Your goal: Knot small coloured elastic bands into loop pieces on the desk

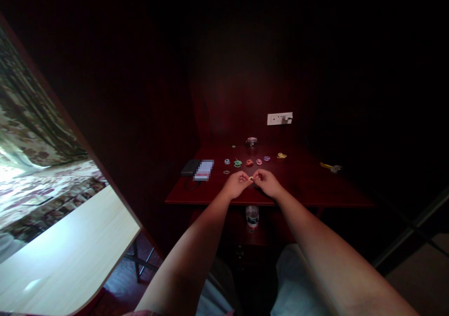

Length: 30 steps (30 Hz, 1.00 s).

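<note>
My left hand (237, 184) and my right hand (265, 182) meet above the front of the dark red desk. Fingertips of both are pinched on a small pale yellow hair tie (251, 179), partly hidden by the fingers. Just beyond lie small bunches of hair ties sorted by colour: blue (227, 161), green (237, 164), red (249, 163), pink (258, 162), purple (267, 158) and yellow (281, 156). A single pale loop (226, 172) rests left of my hands, and a lone green loop (233, 146) lies farther back.
A clear lidded jar (251, 143) stands at the back. On the left are a phone (204, 170) and a black box-like device (190, 167). A yellow-handled tool (331, 167) lies right. Below the desk edge is a clear plastic container (252, 216). A socket (279, 119) is on the wall.
</note>
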{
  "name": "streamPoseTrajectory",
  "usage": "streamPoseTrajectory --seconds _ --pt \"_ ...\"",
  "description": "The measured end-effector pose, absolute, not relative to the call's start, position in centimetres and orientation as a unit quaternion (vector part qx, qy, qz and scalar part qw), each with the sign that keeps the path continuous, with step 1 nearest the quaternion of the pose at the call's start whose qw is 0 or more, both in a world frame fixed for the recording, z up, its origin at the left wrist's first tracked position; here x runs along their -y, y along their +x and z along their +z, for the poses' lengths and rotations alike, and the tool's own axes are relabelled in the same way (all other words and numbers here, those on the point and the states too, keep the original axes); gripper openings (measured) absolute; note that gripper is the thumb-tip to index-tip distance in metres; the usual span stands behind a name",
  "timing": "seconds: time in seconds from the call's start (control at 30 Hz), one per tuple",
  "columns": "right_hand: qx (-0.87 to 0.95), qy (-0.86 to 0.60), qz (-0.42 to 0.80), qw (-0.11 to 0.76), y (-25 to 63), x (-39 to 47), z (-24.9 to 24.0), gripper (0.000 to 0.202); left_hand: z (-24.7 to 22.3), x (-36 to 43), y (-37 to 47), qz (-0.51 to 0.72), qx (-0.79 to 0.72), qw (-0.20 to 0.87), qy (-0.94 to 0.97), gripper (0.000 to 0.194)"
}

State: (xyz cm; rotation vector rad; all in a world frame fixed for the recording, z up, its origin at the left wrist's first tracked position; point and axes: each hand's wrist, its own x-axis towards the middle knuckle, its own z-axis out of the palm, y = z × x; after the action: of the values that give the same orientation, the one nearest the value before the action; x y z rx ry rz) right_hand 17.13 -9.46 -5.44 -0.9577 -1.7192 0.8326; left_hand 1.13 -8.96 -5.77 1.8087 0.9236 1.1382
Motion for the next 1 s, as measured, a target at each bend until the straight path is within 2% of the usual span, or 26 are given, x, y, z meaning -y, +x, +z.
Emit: streamPoseTrajectory --seconds 0.27,0.5,1.0 --pt "0.706 -0.374 0.363 0.480 17.1 9.1 -5.7 0.013 -5.2 9.3 1.1 0.447 -0.349 0.430 0.702 0.017" --pt "0.693 -0.377 0.402 0.465 16.9 9.8 -5.0 0.018 -5.0 9.4 1.1 0.453 -0.360 0.404 0.709 0.010" --pt "0.677 -0.422 0.360 0.485 17.1 9.8 -4.7 0.022 -5.2 8.9 1.1 0.451 -0.367 0.390 0.713 0.012"
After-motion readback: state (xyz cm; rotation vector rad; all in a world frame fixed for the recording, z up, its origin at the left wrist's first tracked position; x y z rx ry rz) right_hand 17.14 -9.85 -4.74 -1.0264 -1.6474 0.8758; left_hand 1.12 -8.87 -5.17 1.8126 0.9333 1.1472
